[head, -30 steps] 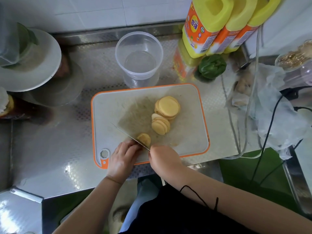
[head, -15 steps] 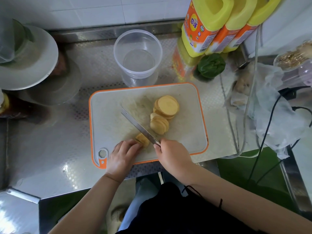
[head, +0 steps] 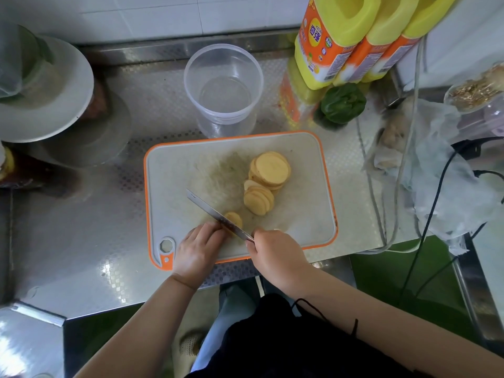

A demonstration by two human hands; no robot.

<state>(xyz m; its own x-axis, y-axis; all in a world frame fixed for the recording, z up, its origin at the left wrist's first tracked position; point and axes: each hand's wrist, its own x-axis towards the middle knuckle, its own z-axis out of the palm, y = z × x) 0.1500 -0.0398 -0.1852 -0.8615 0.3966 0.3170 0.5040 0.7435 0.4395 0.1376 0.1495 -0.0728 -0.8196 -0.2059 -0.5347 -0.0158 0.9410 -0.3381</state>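
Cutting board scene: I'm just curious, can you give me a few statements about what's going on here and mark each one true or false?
1. The right hand grips the knife. True.
2. The left hand steadies a small potato piece at the blade. True.
3. The cutting board has a blue rim. False: its rim is orange.
4. The clear container holds the cut slices. False: the potato slices lie stacked on the cutting board, and none show in the clear container.
5. The green pepper lies on the cutting board. False: it sits on the counter by the yellow bottles.
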